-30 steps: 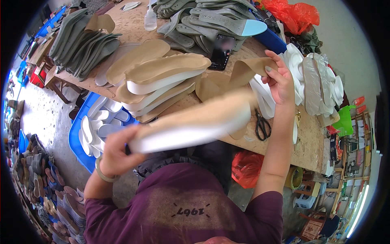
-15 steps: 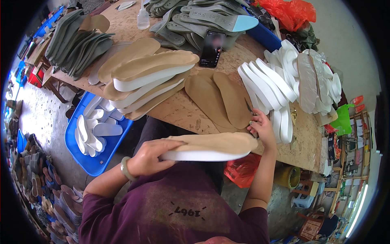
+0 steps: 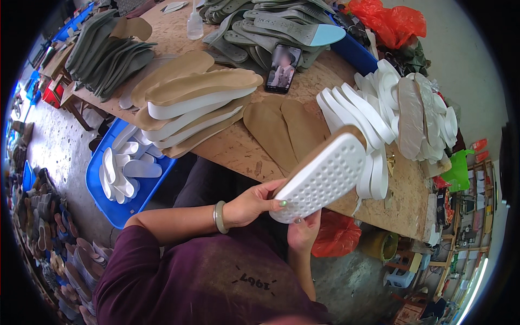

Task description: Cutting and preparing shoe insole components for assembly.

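A white shoe sole (image 3: 326, 176) is tilted up in front of me, its dimpled underside showing. A tan insole edge runs along its far side. My left hand (image 3: 253, 205) grips the sole by its near left part, thumb on the underside and fingers behind. At the near end, my right hand (image 3: 304, 232) pinches the lower edge; part of its fingers is hidden behind the sole. Beyond, two flat tan insole pieces (image 3: 271, 132) lie on the table. To their left is a stack of white soles with tan tops (image 3: 203, 89).
White soles (image 3: 360, 116) stand on the right of the wooden table (image 3: 401, 208). Behind are grey insole piles (image 3: 108, 57), a phone (image 3: 281, 70) and a squeeze bottle (image 3: 195, 24). A blue bin (image 3: 130, 216) of white soles sits at lower left; a red bag (image 3: 338, 235) hangs below the table edge.
The sole has turned from lying level, tan side up, to tilted with its dimpled underside showing. My right hand has come down to its near end; the dark pointed tool it held is out of sight.
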The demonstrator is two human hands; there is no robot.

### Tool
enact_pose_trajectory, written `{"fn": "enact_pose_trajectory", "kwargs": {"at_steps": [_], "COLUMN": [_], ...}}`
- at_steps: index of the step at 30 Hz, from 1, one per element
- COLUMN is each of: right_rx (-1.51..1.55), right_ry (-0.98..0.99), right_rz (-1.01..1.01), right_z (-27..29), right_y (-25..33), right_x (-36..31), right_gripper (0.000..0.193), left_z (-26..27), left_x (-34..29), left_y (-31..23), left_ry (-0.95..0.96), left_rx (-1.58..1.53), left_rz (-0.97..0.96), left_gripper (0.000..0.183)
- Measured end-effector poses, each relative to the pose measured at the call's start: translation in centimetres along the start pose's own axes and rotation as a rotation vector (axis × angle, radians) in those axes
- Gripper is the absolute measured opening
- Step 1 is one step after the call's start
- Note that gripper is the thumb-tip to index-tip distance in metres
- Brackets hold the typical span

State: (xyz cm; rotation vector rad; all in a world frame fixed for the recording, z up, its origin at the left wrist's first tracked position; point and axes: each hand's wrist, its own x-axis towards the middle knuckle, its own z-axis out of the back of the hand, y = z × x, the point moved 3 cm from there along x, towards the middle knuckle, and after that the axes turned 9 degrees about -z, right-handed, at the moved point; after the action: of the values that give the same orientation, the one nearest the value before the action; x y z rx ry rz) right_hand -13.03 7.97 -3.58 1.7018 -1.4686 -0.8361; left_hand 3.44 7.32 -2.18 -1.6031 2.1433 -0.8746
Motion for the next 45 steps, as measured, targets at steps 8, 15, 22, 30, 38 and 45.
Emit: {"fn": "enact_pose_trajectory", "kwargs": {"at_steps": [8,15,22,30,38,45], "right_rx": [-0.189,-0.683,-1.672,-1.871,-1.642,-1.355], "right_ry": [-0.056,-0.728,-1.314,-0.858,-1.01,-0.267], "right_rz": [0.101,0.673,0.194,0.059,0.418,0.535], "right_z": [3.8,11.0,24.0,35.4,21.8,4.0], "right_y": [1.6,16.5,25.6,21.6,20.2,9.3], "right_x": [-2.1,-1.6,5.2,9.5,3.9,6.0], "right_gripper": [0.074,0.058,0.059,0.06,0.043,0.036], "left_z": [-0.5,0.8,5.9,2.5,-0.4,19.4], "left_x": [0.2,2.4,5.7,3.6,-4.6,-4.1], "left_y": [-0.7,-5.6,-5.7,-5.3,-27.3,-35.8], "left_ry": [0.244,0.338,0.382,0.276,-0.143,-0.761], "left_rx": [0.793,1.811,2.162,2.102,1.953,2.243], "left_rz": [-0.013,-0.468,-0.355,-0.294,-1.077,-0.345], "left_gripper": [0.067,0.067,0.068,0.057,0.025,0.035]}}
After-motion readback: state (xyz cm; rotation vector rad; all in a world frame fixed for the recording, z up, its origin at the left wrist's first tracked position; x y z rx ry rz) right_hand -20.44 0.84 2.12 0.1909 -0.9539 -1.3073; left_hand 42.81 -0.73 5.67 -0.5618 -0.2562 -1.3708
